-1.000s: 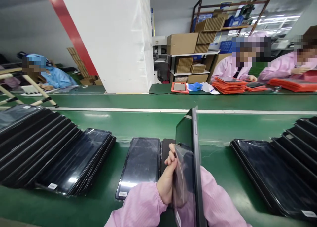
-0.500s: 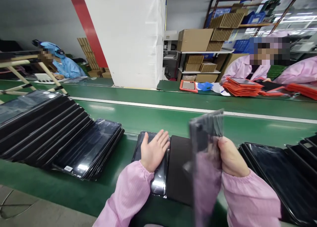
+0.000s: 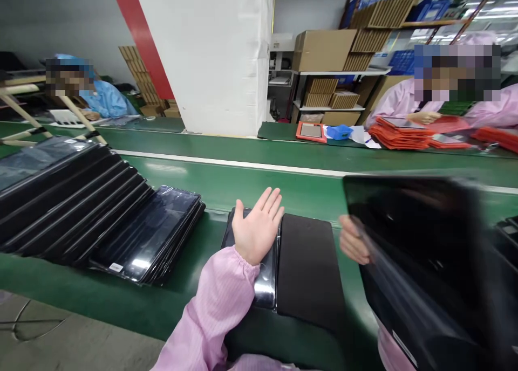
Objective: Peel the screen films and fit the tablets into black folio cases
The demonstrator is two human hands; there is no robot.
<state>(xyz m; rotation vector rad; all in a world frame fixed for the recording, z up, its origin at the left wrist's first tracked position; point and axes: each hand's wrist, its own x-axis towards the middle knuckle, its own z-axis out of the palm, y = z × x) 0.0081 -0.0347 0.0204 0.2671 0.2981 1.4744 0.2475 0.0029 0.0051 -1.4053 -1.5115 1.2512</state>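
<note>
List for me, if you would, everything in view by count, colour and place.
Held tablet: one, black, right foreground
Flat tablet: one, dark, centre, partly hidden
Pad: one, black, beside flat tablet
Stacked tablets: many, black, left and right
Worktop: one, green, foreground
Frame: one, beige, left
Pillar: one, white, centre background
Boxes: several, brown, background right
Tray: one, blue, far side
Papers: count unclear, white, beside tray
Cases: many, red, far right
Co-workers: three, in blue or pink, background
Left hand: one, pink-sleeved, open, centre
Right hand: one, pink-sleeved, on held tablet
</note>
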